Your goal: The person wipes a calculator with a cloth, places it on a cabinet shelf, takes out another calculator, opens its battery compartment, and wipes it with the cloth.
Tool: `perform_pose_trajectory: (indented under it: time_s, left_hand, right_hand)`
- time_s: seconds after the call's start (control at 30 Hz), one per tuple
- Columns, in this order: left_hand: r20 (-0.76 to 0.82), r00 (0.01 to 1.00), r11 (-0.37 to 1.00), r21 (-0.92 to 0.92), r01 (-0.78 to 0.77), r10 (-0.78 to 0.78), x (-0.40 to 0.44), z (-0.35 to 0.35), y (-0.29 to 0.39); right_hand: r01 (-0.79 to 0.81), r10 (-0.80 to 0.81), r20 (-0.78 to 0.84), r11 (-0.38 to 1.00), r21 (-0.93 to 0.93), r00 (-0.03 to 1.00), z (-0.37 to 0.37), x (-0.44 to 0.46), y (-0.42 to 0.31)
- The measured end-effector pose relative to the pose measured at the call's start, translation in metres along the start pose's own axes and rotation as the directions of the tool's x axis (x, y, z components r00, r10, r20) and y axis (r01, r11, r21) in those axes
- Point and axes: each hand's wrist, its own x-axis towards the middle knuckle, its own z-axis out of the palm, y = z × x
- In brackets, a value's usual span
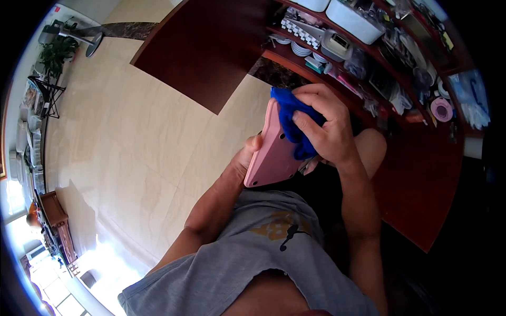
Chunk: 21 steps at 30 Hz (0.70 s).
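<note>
A flat pink object (271, 152) with small dark round feet is tilted up in front of my grey shirt. My left hand (249, 154) grips its left edge, with the thumb on the rim and the other fingers hidden behind it. Bunched blue cloth (296, 124) lies against the upper right part of the pink surface. My right hand (327, 124) is closed on this cloth, thumb and fingers pressing into it.
An open dark red cabinet door (205, 58) stands ahead. Shelves at the upper right hold a white bin (356, 21), stacked dishes and a pink tape roll (441, 109). A plant (55, 52) and a wooden cabinet (54, 208) are at the far left.
</note>
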Motion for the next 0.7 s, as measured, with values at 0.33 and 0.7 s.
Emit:
perform_pose_trajectory:
  time_s: [0.33, 0.7]
  left_hand:
    - [0.049, 0.997, 0.998, 0.022, 0.056, -0.057, 0.002, 0.005, 0.001]
    - [0.008, 0.998, 0.998, -0.023, 0.061, -0.061, 0.015, 0.004, -0.001]
  right_hand:
    - [0.16, -0.152, 0.085, 0.981, -0.11, 0.985, -0.003, 0.01, -0.006]
    - [0.334, -0.275, 0.252, 0.912, -0.237, 0.928, -0.013, 0.012, -0.001]
